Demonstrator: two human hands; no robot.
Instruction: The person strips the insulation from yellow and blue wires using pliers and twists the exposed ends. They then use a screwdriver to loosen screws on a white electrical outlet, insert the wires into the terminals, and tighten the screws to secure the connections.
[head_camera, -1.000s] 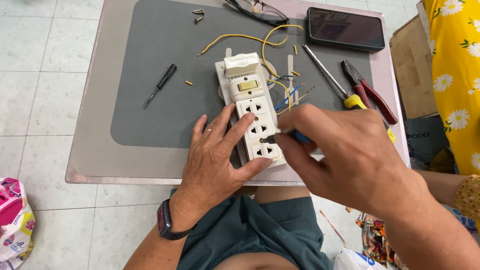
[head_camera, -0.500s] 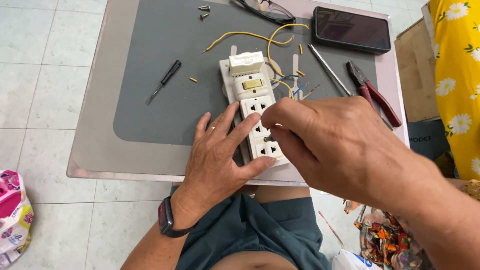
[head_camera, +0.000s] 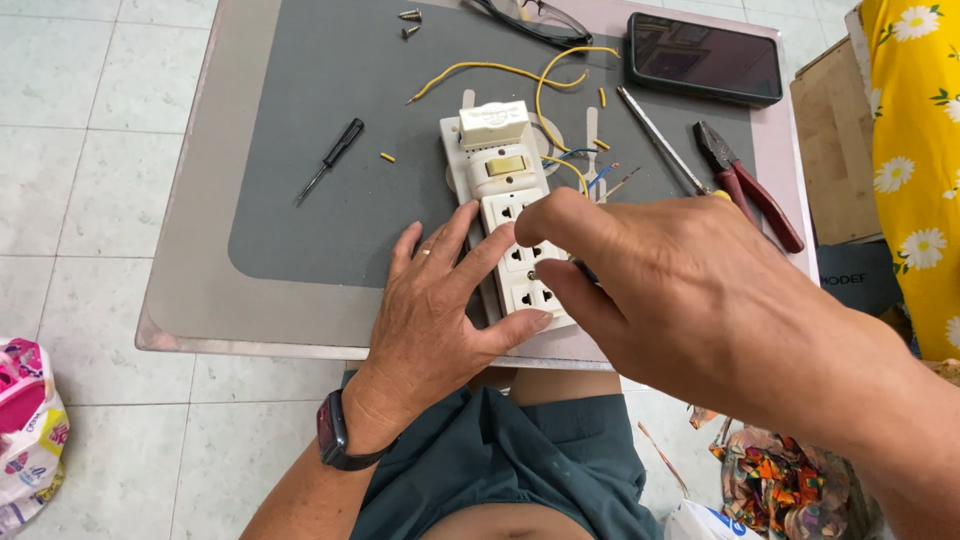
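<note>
A white multi-socket power strip (head_camera: 505, 190) lies on the grey mat (head_camera: 330, 240) of a small table, yellow and blue wires (head_camera: 560, 75) trailing from its far end. My left hand (head_camera: 440, 310) rests on the strip's left side and near end, fingers spread, holding it down. My right hand (head_camera: 680, 290) hovers over the strip's right side, its thumb and fingers pinched on a dark slim tool (head_camera: 585, 270) whose tip meets the strip between two sockets.
On the mat lie a small black screwdriver (head_camera: 330, 160), two screws (head_camera: 408, 22), glasses (head_camera: 535, 20), a dark phone (head_camera: 705, 58), a long screwdriver (head_camera: 660, 140) and red-handled pliers (head_camera: 750, 185). A person in a yellow flowered garment (head_camera: 915, 150) stands at right. Bags sit on the tiled floor.
My right hand has shifted slightly up and left over the strip, still pinching the tool. The left hand stays pressed on the strip. The view moved a little.
</note>
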